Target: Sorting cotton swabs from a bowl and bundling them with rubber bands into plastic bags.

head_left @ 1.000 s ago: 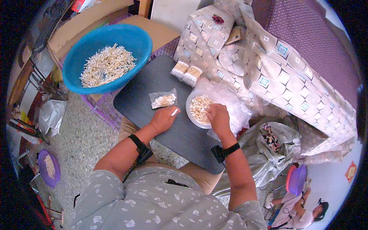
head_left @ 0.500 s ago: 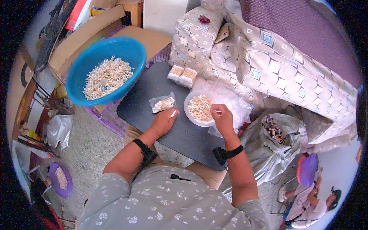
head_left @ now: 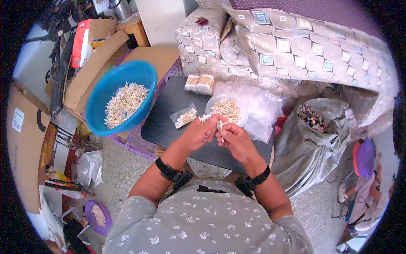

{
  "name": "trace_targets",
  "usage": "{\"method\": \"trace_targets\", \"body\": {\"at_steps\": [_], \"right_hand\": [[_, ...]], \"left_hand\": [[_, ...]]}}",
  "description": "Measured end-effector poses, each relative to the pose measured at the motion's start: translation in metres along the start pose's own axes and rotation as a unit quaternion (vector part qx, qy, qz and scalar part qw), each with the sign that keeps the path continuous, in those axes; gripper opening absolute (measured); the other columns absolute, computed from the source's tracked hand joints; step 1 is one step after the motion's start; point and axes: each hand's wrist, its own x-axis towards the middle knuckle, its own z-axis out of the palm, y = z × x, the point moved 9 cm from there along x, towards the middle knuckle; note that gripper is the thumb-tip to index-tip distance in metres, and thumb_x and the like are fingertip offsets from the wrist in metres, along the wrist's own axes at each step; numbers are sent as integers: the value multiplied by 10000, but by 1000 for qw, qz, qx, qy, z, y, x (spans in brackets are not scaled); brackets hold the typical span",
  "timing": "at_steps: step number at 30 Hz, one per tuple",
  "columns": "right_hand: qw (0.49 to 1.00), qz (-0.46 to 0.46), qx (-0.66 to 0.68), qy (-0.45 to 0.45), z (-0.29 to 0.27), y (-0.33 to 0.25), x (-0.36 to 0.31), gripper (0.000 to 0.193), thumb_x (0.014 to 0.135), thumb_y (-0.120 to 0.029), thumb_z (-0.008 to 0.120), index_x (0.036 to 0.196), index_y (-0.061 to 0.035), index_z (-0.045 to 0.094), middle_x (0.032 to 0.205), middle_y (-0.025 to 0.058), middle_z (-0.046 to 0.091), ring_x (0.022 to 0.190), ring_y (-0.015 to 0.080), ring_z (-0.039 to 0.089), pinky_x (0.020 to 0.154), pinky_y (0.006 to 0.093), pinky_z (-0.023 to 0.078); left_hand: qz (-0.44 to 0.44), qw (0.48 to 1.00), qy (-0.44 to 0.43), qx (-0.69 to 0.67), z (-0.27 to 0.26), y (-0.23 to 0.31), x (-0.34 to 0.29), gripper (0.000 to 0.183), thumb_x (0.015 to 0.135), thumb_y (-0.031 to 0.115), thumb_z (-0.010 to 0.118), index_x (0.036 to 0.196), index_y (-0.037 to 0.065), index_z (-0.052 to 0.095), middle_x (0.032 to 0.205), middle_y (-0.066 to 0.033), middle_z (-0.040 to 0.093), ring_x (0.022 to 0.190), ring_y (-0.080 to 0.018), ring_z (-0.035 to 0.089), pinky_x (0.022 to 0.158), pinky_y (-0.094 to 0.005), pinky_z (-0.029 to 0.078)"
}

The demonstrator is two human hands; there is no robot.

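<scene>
My left hand [head_left: 199, 132] is closed round a small bunch of cotton swabs [head_left: 204, 119], their white tips sticking out at the top. Close against it, my right hand [head_left: 235, 137] pinches a cotton swab [head_left: 221, 132] between thumb and fingers. Both hands are over the near part of a dark tabletop [head_left: 169, 98]. Just beyond them stands a whitish bowl [head_left: 244, 111] of loose swabs, partly hidden by my hands. Left of it lies a clear bag of swabs [head_left: 185, 116]. Two packed bundles of swabs [head_left: 198, 84] stand at the table's far edge.
A big blue basin [head_left: 95, 120] of swabs is at the left, by cardboard. Clear plastic bags [head_left: 263, 111] lie right of the bowl. A patterned sofa [head_left: 292, 55] stands behind, a grey sack [head_left: 313, 146] at the right. A purple basin [head_left: 105, 228] sits lower left; another person [head_left: 366, 194] is lower right.
My right hand has left the bowl and come to my left hand, which has turned and moved right, showing more swab tips. The view has shifted a little.
</scene>
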Motion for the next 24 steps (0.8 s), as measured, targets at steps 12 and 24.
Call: {"method": "trace_targets", "body": {"at_steps": [12, 24], "right_hand": [[999, -18, -41, 18, -2, -7, -27, 175, 908, -184, 582, 982, -28, 611, 851, 28, 619, 737, 109, 569, 662, 261, 487], [992, -106, -51, 47, -6, -20, -17, 106, 873, -158, 622, 893, -56, 601, 786, -16, 576, 685, 70, 507, 629, 224, 420]], "left_hand": [[45, 953, 49, 296, 28, 23, -20, 233, 923, 232, 548, 1027, 53, 656, 715, 33, 592, 553, -23, 412, 483, -190, 329], [128, 922, 31, 363, 34, 32, -12, 183, 914, 163, 549, 978, 47, 675, 640, 64, 545, 518, -14, 408, 454, -188, 310]]}}
